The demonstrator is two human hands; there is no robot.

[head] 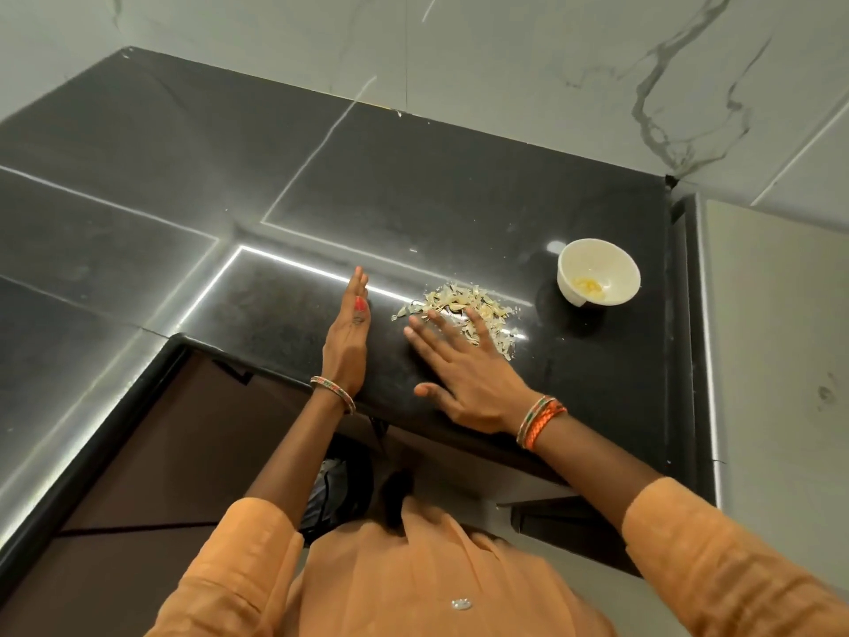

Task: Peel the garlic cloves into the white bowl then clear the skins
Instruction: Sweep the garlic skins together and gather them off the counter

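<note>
This is a home kitchen. A polished black granite countertop (413, 186) runs in an L-shape through the middle of the frame, backed by white marble-veined wall tiles (597, 62) across the top and right, with dark brown cabinet fronts (151, 452) below its rounded edge at lower left. On the counter at centre right lie a scatter of garlic skins (459, 305) and a white bowl (598, 272) holding peeled garlic cloves (587, 284), signs of food preparation.

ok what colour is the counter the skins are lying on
Black, faintly speckled and glossy; the counter under the garlic skins shows in the head view.
</note>
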